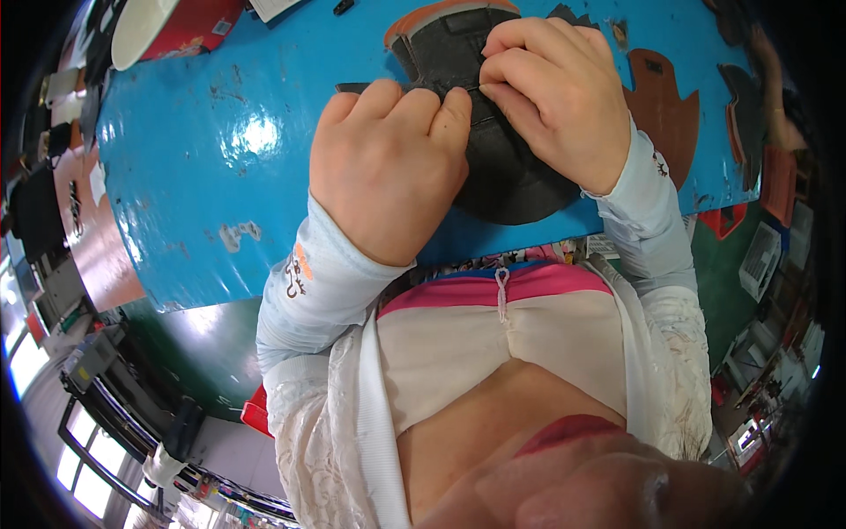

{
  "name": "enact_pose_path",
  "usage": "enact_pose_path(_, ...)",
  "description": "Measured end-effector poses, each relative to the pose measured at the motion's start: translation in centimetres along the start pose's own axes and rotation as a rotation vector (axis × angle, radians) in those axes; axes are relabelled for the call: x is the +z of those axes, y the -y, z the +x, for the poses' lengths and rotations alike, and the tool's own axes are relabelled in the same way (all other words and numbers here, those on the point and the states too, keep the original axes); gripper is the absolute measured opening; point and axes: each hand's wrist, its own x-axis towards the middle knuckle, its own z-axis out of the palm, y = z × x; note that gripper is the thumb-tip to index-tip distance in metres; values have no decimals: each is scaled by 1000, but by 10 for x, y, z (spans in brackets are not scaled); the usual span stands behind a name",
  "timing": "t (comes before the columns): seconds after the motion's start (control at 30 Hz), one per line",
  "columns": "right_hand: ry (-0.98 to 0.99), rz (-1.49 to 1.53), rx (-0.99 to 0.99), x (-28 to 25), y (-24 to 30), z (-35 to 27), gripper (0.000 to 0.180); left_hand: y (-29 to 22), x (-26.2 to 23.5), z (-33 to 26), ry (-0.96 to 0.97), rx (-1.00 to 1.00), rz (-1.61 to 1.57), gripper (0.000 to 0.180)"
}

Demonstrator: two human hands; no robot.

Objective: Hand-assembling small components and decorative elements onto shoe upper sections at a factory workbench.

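A black leather piece (511, 176), shaped like part of a shoe upper, lies on the blue table in front of me, with a rounded near end. An orange-brown strip (454, 16) borders its far edge. My left hand (388, 159) is closed on the left side of the piece, knuckles up and fingertips hidden beneath. Thumb and fingers of my right hand (560, 97) pinch the piece near its middle seam, close to the left thumb. Whether anything small sits in that pinch, I cannot tell.
The blue tabletop (194, 176) has scuffs and spots. Brown leather pieces (665, 106) lie right of my right hand, with dark ones (745, 115) beyond. A red bowl (181, 31) with a pale inside stands far left. At the right edge, another person's arm (775, 97) shows.
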Motion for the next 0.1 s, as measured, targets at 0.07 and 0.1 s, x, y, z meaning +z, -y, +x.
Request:
enact_pose_path(0.07, -7, -1, -9, 0, -1, 1, 16, 1, 3, 0, 14, -5, 7, 30)
enact_pose_path(0.1, -11, -2, -18, -1, -1, 1, 16, 0, 4, 0, 29, -12, 11, 31)
